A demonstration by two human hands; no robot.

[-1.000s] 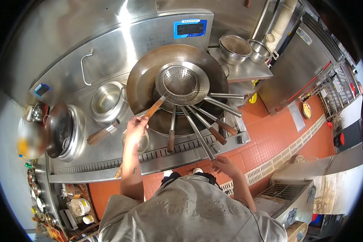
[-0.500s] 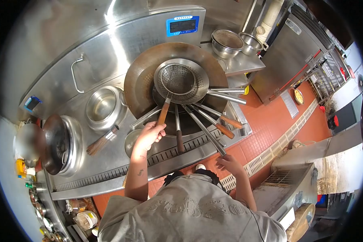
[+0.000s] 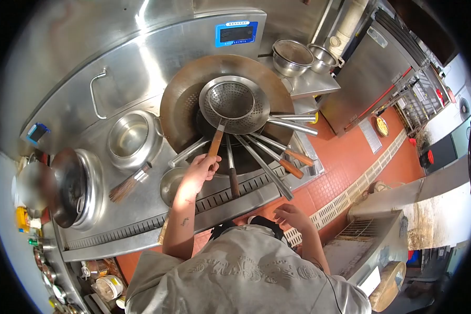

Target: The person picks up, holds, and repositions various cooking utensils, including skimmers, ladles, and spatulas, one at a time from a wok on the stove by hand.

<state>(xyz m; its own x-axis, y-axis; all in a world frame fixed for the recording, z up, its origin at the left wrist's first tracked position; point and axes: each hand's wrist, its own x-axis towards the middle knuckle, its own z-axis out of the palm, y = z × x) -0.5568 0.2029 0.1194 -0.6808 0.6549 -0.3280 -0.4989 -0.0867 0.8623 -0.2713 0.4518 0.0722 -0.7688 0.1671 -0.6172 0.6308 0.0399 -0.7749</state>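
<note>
My left hand is closed around the wooden handle of a perforated ladle. The ladle's round bowl rests inside a wider metal strainer, and both sit over a large brown wok. Several long handles, some metal and some wood-tipped, fan out from the stack; a long metal handle points toward my right side. Below that handle's end, apart from it, my right hand hangs in the air, empty, with its fingers loosely bent and parted. What lies under the strainer is mostly hidden.
Left of the wok stand a metal pot, a brush and a dark wok. A shallow metal bowl lies beside my left wrist. Metal basins rest on the right shelf. A drain grate crosses the red floor.
My right hand has drawn away from the end of the long metal handle, down toward my body. My left hand still grips the wooden handle; the ladle has barely moved.
</note>
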